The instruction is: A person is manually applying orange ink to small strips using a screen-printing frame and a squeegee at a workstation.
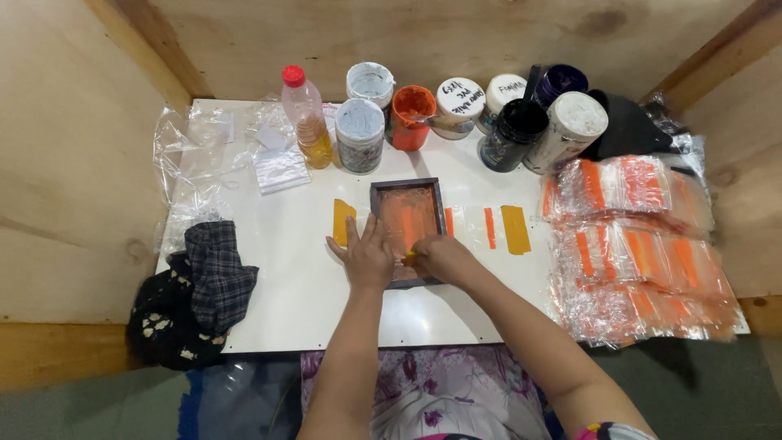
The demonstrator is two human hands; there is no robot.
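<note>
A small dark-framed printing screen smeared with orange ink lies in the middle of the white table. My left hand lies flat on the frame's left edge, fingers spread, pressing it down. My right hand is closed on a small yellow-handled squeegee at the near end of the screen. A clear plastic bag with orange stripes pokes out from under the frame to the right, flanked by yellow tape strips.
Several ink jars stand along the back, one open with orange ink, beside a bottle of yellow liquid. Stacks of printed orange-striped bags fill the right side. Clear blank bags and dark cloths lie at the left.
</note>
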